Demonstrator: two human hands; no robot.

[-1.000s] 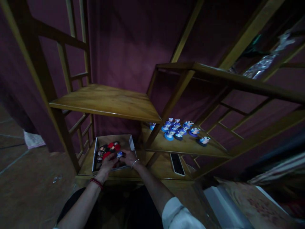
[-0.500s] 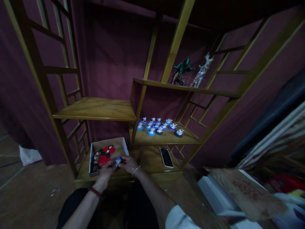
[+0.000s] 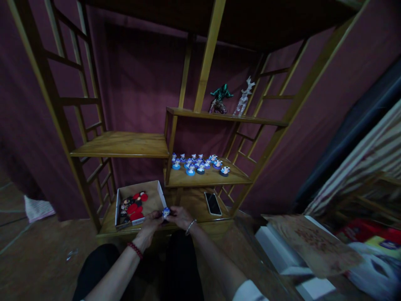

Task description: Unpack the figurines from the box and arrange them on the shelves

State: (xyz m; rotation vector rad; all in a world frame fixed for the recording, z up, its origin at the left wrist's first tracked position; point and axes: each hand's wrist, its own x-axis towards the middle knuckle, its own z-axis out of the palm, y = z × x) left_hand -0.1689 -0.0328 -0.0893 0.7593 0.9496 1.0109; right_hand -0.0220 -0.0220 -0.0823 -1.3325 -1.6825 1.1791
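Head view: small blue-and-white figurine [image 3: 166,213] in a two-sided grip.
Left hand [image 3: 148,230] and right hand [image 3: 181,218] pinch it between their fingertips, near the front right corner of a shallow box [image 3: 153,202] containing red and black pieces [image 3: 135,212]; similar figurines [image 3: 191,170] stand on a shelf [image 3: 183,179], and a phone [image 3: 213,204] lies on the lower board [image 3: 192,205].

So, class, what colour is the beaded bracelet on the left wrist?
The bracelet is dark red, clearest in head view.
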